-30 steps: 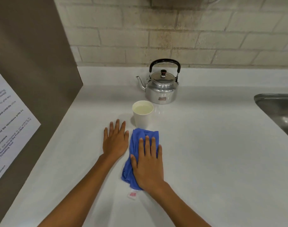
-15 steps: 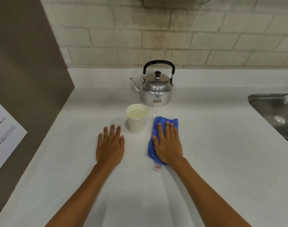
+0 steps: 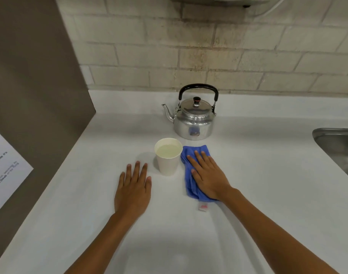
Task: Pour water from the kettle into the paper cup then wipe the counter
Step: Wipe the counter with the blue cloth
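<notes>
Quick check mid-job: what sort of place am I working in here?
Most likely a kitchen or shared pantry: a white counter with a steel sink set into it at the right, a metal kettle against a tiled wall, and a printed notice posted at the left.

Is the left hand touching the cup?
No, the left hand lies flat on the counter, apart from the cup.

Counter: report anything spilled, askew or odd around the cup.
No spill shows on the counter. The paper cup stands upright, nearly full. The blue cloth, pressed flat under the right hand, sits very close to the cup's side, so a wipe could nudge it. The kettle stands upright behind.
</notes>
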### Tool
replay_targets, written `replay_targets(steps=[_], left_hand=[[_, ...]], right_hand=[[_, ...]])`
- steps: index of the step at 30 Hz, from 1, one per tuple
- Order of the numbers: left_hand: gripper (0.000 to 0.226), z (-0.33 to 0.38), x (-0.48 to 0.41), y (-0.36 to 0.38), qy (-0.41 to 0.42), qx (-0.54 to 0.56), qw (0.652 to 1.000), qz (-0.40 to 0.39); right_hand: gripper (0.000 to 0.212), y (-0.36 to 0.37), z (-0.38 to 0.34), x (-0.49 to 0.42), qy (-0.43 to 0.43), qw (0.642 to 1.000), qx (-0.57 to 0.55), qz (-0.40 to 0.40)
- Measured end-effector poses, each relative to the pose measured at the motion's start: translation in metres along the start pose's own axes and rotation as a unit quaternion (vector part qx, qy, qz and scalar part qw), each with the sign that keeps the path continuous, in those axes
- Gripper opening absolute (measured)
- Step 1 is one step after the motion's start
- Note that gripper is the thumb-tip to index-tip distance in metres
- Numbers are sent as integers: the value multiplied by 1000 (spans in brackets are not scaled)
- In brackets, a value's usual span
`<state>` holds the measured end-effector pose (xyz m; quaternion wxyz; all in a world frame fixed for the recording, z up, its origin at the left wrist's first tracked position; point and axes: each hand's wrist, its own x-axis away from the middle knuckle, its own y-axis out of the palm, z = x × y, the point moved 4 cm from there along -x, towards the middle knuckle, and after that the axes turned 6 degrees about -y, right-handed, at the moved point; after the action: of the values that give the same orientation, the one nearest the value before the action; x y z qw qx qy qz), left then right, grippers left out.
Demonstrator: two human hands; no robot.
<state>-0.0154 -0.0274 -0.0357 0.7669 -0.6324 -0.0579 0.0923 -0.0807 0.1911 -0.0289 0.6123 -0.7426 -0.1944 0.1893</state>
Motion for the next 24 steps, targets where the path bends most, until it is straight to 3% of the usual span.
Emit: replay_targets(steps=[4,10,16,21,24], left_hand=[[52,3,2,0,1,2,1000,0],[53,2,0,0,3,-6,1000,10],[53,3,1,1,4,7,1000,7],[53,2,-2,2,4,3,1000,9],[53,-1,0,2,6,5,1000,10]], right_hand=[[51,-4,16,-13,33,999,22,-3],[50,-5,12,-25,-91,995,-7,-30],[51,-4,22,-24,-7,1000,11,-20],[48,-8,7,-11,-131,990,-4,-52],[48,-13,35,10,-72,997,-27,-24]])
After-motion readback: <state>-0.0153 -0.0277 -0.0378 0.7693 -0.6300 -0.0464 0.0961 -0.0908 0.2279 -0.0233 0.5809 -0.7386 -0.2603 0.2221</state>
